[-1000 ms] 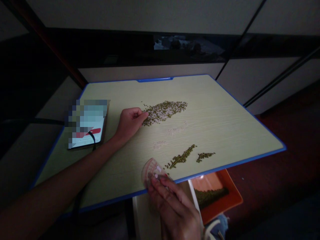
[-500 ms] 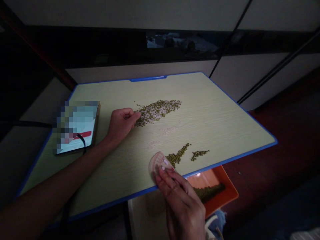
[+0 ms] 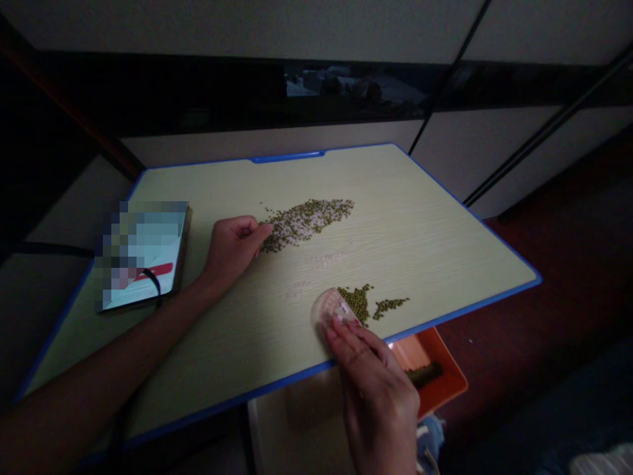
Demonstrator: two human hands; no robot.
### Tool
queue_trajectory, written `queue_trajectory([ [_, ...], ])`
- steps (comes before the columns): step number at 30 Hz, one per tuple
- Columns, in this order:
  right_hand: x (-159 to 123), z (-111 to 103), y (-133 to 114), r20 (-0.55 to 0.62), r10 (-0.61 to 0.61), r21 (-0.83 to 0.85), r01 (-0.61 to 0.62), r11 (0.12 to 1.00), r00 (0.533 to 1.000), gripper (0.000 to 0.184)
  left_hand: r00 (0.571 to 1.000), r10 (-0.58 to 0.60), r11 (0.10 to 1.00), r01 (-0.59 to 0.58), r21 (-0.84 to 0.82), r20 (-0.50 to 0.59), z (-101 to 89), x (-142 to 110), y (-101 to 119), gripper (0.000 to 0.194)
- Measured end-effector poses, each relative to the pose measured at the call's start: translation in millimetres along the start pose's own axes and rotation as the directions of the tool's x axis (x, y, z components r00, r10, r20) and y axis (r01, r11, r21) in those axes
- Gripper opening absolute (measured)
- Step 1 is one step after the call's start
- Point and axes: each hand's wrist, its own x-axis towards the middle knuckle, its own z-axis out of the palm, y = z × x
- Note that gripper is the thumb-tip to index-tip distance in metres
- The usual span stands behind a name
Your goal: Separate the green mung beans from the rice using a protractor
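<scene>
My right hand (image 3: pixel 373 373) grips a clear protractor (image 3: pixel 327 305) with pinkish markings, held against the tabletop near the front edge. Its straight side touches a small heap of green mung beans (image 3: pixel 356 301). Just right of that lies a smaller cluster of mung beans (image 3: pixel 390 307). At the left end of a mixed pile of mung beans and white grains (image 3: pixel 306 221) rests my left hand (image 3: pixel 231 245), fingers curled closed; whatever they may hold is hidden. Between the pile and the protractor are two thin patches of pale grains (image 3: pixel 327 260).
The folding table (image 3: pixel 420 218) has a blue rim. On its left lies a tablet (image 3: pixel 148 254), partly pixelated, with a dark cable. Below the front edge are an orange bin (image 3: pixel 445 373) holding green beans and a pale container (image 3: pixel 277 429). A cabinet (image 3: pixel 222 39) stands behind.
My right hand has pushed the protractor rightward along the table, bunching the streak of mung beans into a heap. My left hand stays by the pile; the view has shifted slightly.
</scene>
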Motion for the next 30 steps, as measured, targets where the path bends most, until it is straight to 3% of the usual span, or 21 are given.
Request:
queue_trajectory([
  [21,16,-11,18,-0.071,-0.041,-0.168,0.028,0.985,0.997,0.038,0.999,-0.045,0.999,0.045,0.003,0.026,-1.0,-2,4,0.033],
  [30,13,-13,28,-0.053,-0.034,-0.135,0.027,0.99,0.998,0.041,0.999,-0.031,0.999,0.031,0.018,0.022,-1.4,-1,2,0.033],
])
